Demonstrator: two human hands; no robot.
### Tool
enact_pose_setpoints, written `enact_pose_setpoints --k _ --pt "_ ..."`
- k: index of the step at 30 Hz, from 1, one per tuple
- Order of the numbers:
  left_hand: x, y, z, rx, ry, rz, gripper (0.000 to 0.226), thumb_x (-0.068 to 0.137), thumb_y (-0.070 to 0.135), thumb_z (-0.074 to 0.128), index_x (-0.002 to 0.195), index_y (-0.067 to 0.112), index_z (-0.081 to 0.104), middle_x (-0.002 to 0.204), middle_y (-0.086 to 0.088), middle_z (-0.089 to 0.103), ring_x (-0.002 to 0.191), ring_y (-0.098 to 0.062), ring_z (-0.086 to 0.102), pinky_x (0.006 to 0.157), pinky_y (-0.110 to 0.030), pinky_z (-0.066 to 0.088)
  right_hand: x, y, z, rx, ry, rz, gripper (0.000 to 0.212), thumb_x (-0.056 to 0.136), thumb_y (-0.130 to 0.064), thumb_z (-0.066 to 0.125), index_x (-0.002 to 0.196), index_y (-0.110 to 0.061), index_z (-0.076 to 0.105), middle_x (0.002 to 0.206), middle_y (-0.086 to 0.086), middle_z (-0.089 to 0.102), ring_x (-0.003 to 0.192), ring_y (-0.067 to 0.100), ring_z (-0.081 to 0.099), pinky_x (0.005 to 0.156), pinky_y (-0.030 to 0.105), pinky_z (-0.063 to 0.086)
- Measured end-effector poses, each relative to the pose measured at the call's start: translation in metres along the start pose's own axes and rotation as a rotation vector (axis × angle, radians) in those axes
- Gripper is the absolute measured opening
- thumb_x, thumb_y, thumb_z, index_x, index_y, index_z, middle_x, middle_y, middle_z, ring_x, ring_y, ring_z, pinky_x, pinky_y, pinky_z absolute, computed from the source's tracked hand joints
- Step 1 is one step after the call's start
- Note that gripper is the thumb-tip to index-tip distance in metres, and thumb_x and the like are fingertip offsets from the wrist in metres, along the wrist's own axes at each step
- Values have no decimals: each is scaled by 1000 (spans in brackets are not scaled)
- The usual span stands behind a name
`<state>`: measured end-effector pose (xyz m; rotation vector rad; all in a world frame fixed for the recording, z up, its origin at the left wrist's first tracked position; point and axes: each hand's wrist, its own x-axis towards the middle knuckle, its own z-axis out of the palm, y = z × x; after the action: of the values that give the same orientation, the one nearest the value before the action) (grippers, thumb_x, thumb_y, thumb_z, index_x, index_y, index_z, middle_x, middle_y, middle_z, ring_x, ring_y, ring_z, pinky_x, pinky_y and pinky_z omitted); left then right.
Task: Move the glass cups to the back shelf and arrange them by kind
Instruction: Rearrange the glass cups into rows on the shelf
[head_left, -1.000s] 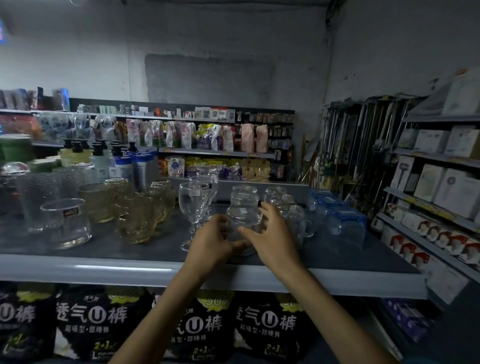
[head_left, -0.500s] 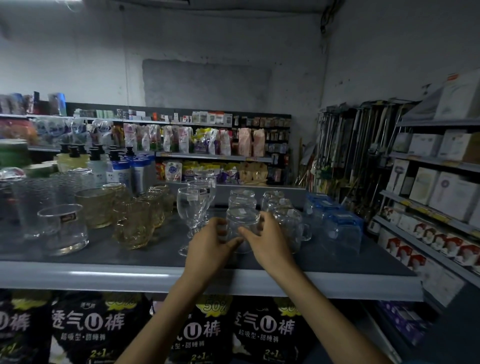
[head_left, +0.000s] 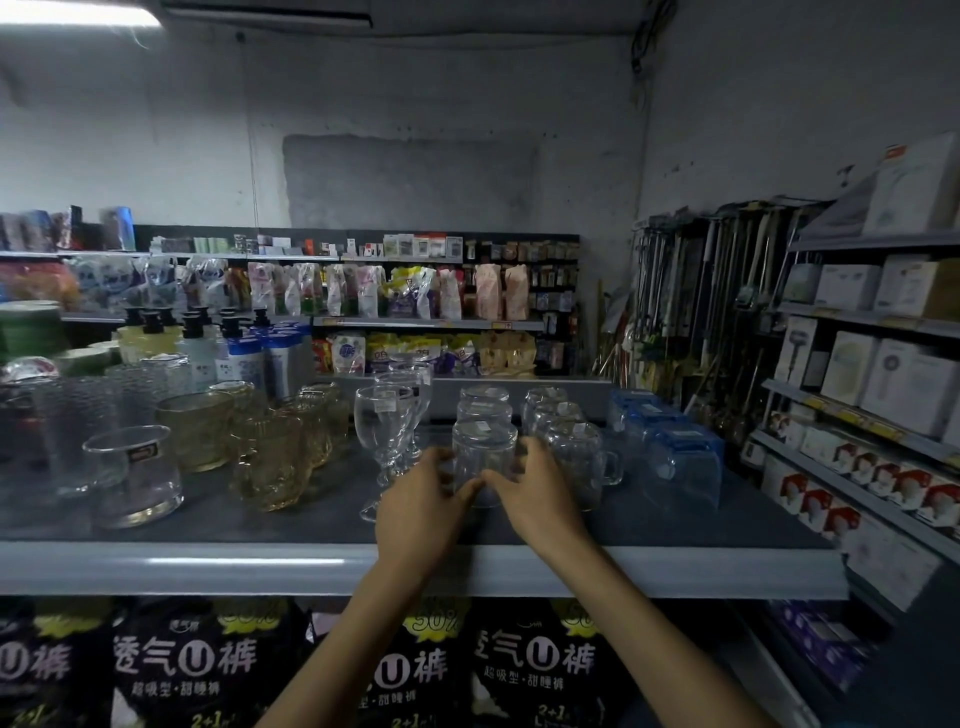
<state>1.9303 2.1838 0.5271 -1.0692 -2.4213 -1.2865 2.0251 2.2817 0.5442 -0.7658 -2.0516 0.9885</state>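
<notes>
Glass cup (head_left: 483, 448) on shelf (head_left: 208, 567), left hand (head_left: 415, 512) and right hand (head_left: 540, 501) curled round it

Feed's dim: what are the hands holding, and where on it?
The left hand and right hand grip the clear glass cup by its lower sides.

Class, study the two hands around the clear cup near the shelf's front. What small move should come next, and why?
Probably slide the cup straight back. The left hand and right hand hold it, upside down, in line with the like cups behind. A goblet and a mug flank it closely, so it should not drift sideways.
</notes>
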Motion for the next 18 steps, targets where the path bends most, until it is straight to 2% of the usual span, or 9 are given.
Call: enact_pose_setpoints --k 4,11,18 --pt "0 -1 4 33 7 -8 55 92 57 68 137 27 55 115 9 74 104 -16 72 86 -41 59 0 2 -2 43 9 -18 29 94 -20 74 104 -26 48 96 -10 60 100 19 66 91 41 56" --pt "-1 2 7 105 22 -21 52 95 60 61 139 33 53 119 12 73 107 -15 71 88 -39 58 2 4 3 50 28 -21 25 95 -20 73 104 -28 51 107 -1 68 103 20 68 93 46 56" --pt "-1 5 9 122 18 -56 58 95 69 52 143 35 49 125 8 73 112 -21 71 91 -42 57 3 1 3 -4 41 -7 22 96 -24 71 106 -20 52 107 6 68 101 25 67 90 47 56"
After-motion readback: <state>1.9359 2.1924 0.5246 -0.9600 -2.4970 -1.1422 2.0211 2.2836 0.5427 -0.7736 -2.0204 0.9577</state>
